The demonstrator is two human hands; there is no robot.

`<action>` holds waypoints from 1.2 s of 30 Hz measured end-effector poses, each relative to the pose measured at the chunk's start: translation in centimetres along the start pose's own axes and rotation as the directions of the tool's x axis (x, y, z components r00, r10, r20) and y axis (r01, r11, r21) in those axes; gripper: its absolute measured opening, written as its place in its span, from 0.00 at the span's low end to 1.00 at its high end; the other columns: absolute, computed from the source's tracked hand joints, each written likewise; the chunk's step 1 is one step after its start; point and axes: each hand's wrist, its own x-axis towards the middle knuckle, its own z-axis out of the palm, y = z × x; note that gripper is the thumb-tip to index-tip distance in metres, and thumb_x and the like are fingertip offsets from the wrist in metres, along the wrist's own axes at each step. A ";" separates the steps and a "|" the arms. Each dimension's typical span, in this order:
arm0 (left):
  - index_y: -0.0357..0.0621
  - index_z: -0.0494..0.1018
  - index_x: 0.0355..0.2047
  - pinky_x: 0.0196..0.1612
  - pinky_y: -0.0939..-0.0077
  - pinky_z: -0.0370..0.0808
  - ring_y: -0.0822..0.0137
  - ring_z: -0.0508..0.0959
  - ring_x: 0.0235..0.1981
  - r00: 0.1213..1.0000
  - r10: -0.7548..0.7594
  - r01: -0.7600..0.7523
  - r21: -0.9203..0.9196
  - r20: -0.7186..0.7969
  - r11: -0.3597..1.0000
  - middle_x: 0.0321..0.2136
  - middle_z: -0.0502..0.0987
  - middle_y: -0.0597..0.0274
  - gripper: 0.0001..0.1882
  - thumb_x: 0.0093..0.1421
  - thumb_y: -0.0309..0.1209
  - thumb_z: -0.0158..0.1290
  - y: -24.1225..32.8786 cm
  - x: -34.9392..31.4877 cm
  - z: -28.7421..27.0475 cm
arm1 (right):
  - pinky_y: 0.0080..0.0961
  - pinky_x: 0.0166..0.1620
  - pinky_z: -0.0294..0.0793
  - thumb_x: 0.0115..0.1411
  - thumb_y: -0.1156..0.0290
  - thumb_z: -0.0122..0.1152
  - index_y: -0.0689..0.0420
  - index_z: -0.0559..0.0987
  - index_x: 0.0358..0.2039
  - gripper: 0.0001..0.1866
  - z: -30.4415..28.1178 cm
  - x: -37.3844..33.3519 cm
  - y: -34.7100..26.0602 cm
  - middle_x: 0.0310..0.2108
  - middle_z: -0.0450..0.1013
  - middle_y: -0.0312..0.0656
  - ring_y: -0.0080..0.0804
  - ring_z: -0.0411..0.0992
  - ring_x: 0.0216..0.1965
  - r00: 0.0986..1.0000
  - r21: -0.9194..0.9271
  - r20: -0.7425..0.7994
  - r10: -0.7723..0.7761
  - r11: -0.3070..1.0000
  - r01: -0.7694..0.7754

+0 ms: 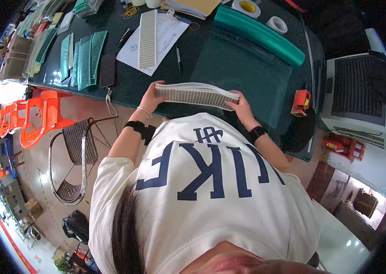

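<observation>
Between my two hands, above the table's near edge, bends a stack of long white strips (pixel 197 94) with rows of narrow slots or lines along them. My left hand (pixel 152 97) is closed on its left end, and my right hand (pixel 242 107) grips the right end. The stack bows upward in the middle. Just beyond it, a similar white lined strip (pixel 148 41) lies on a clipboard with a printed sheet (pixel 168 39). A pen (pixel 179 59) rests beside the sheet.
A green film roll (pixel 259 36) lies partly unrolled on the dark table (pixel 193 68). Green lined strips (pixel 88 59) and a dark phone-like slab (pixel 107 71) sit to the left. A red tape dispenser (pixel 300 102) stands at right, tape rolls (pixel 246 7) at back. Orange chairs (pixel 42 118) stand left.
</observation>
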 end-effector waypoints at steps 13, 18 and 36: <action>0.42 0.67 0.49 0.55 0.75 0.64 0.68 0.68 0.51 0.978 0.207 -0.202 0.113 -0.034 0.973 0.46 0.71 0.63 0.28 0.46 0.17 0.59 -0.4 0.5 0.4 | 0.23 0.55 0.61 0.51 0.84 0.55 0.58 0.66 0.52 0.26 1.0 1.1 -0.5 0.57 0.63 0.42 0.28 0.62 0.54 0.992 0.155 -0.013 -0.129 0.979 0.129; 0.43 0.66 0.50 0.58 0.77 0.60 0.67 0.67 0.52 0.980 0.164 -0.160 0.038 -0.109 0.986 0.47 0.70 0.62 0.30 0.45 0.18 0.61 0.3 0.5 0.9 | 0.22 0.53 0.62 0.52 0.85 0.53 0.56 0.64 0.55 0.28 0.8 1.9 0.0 0.58 0.61 0.42 0.28 0.62 0.54 0.991 0.111 -0.043 -0.130 0.985 0.134; 0.37 0.73 0.35 0.39 0.80 0.71 0.72 0.74 0.30 0.977 0.121 -0.110 0.074 -0.176 0.991 0.27 0.76 0.64 0.10 0.53 0.26 0.58 0.4 0.4 0.8 | 0.26 0.39 0.71 0.54 0.66 0.61 0.57 0.75 0.40 0.14 0.1 1.6 -3.4 0.37 0.75 0.44 0.31 0.74 0.37 0.921 -0.501 -0.079 -0.381 0.814 0.294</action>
